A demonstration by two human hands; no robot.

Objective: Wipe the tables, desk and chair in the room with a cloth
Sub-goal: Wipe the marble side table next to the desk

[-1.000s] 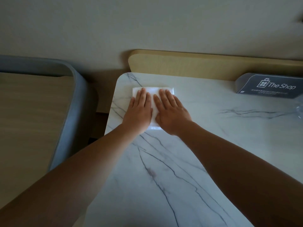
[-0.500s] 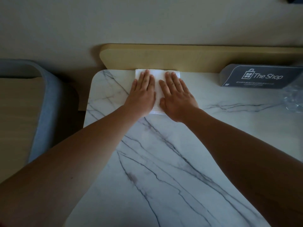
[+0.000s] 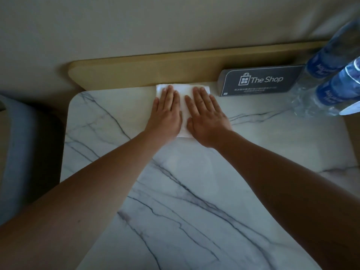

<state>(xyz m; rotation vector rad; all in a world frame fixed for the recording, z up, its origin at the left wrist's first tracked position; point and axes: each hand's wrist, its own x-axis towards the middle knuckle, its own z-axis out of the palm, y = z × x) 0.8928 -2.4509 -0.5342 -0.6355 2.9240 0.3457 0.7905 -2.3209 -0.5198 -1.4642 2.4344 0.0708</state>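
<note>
- The cloth (image 3: 183, 91), white and folded into a rectangle, lies flat on the desk (image 3: 194, 191) at its far edge, about midway along it. Its far side touches the wooden rail (image 3: 175, 71) that runs along that edge.
- The left hand (image 3: 165, 115) lies palm down on the left half of the cloth, fingers straight and close together, tips pointing at the rail. It presses flat and grasps nothing.
- The right hand (image 3: 206, 117) lies the same way on the right half, fingers straight and a little spread, nothing in its grasp.
- A narrow strip of cloth shows between the two hands.
- Both bare forearms reach across the desk from its near edge.
- The desk top is white marble pattern with dark veins, and its far left corner is rounded.
- A dark sign (image 3: 261, 80) reading "The Shop" stands against the rail, just right of the cloth and not touching it.
- Two clear bottles (image 3: 329, 92) with blue labels are at the far right corner, right of the sign.
- A grey rim (image 3: 19, 152) shows beyond the left edge, a dark gap between.
</note>
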